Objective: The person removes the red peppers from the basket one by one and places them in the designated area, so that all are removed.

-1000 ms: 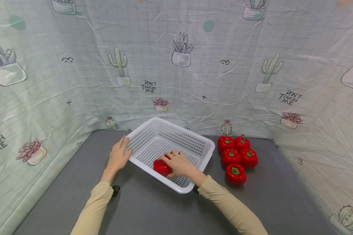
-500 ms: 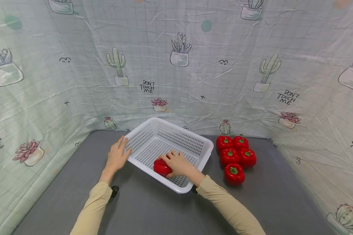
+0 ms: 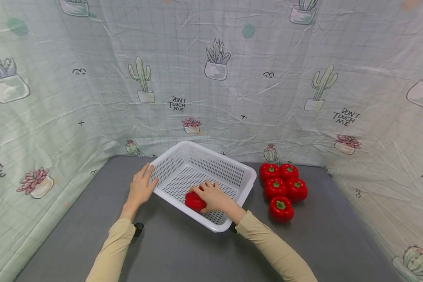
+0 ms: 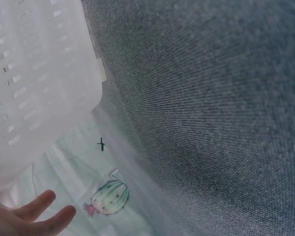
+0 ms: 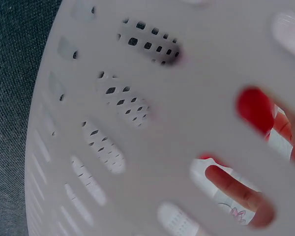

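A white perforated plastic basket (image 3: 218, 161) stands at an angle on the grey surface. Inside it, near the front wall, my right hand (image 3: 215, 197) grips a red bell pepper (image 3: 193, 201), fingers over its top and thumb at its near side. Through the slots of the basket wall (image 5: 196, 98), the right wrist view shows parts of the pepper (image 5: 254, 109) and of the fingers (image 5: 236, 189). At the basket's left corner my left hand (image 3: 141, 185) rests by the rim, fingers spread and fairly straight; its fingers (image 4: 37, 206) also show in the left wrist view.
Several more red bell peppers (image 3: 281, 209) stand grouped to the right of the basket, stems up. A cloth curtain (image 3: 246, 94) printed with cacti hangs behind and along both sides of the grey tabletop (image 3: 183, 250).
The bell pepper has shifted very slightly to the right under my right hand. Both hands and the basket otherwise hold their places.
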`<state>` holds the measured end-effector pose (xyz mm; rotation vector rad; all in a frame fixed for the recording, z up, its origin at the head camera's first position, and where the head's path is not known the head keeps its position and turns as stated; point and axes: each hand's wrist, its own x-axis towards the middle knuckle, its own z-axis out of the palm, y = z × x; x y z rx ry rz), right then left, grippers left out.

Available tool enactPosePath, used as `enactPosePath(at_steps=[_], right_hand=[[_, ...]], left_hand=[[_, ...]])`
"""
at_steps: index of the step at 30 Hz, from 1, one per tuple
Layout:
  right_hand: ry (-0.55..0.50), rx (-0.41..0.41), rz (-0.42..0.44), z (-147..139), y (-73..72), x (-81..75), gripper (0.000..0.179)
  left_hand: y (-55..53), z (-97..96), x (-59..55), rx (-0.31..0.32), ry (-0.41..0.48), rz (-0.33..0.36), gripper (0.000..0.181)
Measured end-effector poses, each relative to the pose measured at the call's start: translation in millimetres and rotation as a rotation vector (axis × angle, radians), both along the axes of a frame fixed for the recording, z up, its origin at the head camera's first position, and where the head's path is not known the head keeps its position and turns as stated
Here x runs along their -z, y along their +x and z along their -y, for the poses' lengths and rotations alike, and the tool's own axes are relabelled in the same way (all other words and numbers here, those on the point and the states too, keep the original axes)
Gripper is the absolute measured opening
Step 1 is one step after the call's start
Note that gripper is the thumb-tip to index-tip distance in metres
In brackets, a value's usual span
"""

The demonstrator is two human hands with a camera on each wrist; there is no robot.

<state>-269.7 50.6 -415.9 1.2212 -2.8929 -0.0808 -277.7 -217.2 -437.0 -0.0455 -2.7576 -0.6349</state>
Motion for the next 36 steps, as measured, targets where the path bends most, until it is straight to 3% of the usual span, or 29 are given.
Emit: enactPosePath(at_steps=[9,16,23,28,36], right_hand=[[-0.09,-0.017,-0.025,-1,-0.5,0.3,0.073],[-0.179,-0.013,-0.025,-1,-2.4,-1.2,0.076],[-0.266,0.013,0.006,-5,0.1,-4.9,0.079],[-0.298,0.002,-0.011,-10,1.0,-5.6,0.078],[-0.319,-0.024,-0.053,-18,5.5,-9.9,0.072]], left_hand=[[0.6,0.8,0.0,0.003,-0.001,0.01,0.057],[-1.4,2.8,-1.4,0.01,-0.006,-0.024,0.056],[0.2,0.4,-1.5,0.017,0.005,0.011,0.057],[1.0,-0.7,-1.7,0.017,-0.001,0.024,0.057],[2.1,1.1,-1.8,0.016,-0.008,-0.012,0.056]])
